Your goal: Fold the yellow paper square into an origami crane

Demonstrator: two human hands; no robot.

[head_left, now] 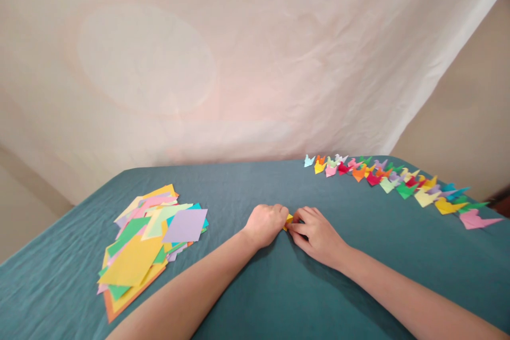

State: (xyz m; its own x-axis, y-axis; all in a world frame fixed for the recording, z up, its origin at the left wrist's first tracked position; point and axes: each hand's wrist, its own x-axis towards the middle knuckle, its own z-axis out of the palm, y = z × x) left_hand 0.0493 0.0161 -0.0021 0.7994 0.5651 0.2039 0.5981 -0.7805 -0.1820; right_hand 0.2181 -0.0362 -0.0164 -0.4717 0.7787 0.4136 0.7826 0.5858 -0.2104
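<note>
Between my two hands, at the middle of the table, is a small folded piece of yellow paper (289,218). My left hand (268,224) is closed on its left side, with the fingers curled and the back of the hand toward me. The fingertips of my right hand (313,232) pinch the paper's right side, thumb and forefinger close together. Most of the yellow paper is hidden by the fingers, so its full shape cannot be made out.
A loose pile of coloured paper squares (135,260) lies on the left of the dark green tablecloth (247,297). Rows of small folded paper birds (386,183) in many colours run along the right and back edge. A pale cloth (247,64) hangs behind the table.
</note>
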